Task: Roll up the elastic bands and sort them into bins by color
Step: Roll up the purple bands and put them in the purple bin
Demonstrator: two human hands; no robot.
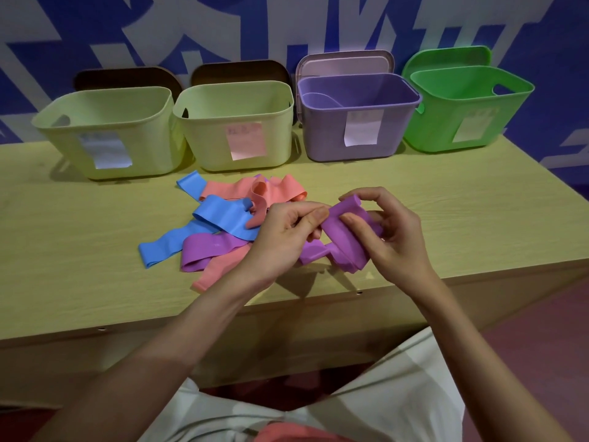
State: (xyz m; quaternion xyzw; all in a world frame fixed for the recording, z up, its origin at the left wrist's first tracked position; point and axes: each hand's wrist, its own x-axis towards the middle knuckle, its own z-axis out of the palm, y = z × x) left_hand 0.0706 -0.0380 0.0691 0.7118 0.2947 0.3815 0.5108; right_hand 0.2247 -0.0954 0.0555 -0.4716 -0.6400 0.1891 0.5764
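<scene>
— Rolling was under way, was it? Which one?

— A purple elastic band (pixel 342 232), held above the near edge of the tabletop (pixel 79 282). The left hand (pixel 287 231) pinched its left end between thumb and curled fingers; the right hand (pixel 387 229) had fingers and thumb curled round the folded part.

— How did it lie?

— Its long axis ran roughly left to right, slanting down toward the person, and a loose tail hung onto the tabletop under the hands.

— What would doing it well have taken?

— By my judgement, keeping the edges flush on each turn, holding tension with the left hand while the right wound, and not releasing until the tail was taken up, as the band would likely spring open.

— And then?

— The purple bin (pixel 360 122), I'd guess, standing open behind, between a pale yellow bin (pixel 236 122) and a green bin (pixel 468 106). The blue, pink and purple bands (pixel 223 218) lay piled beside the left hand.
</scene>
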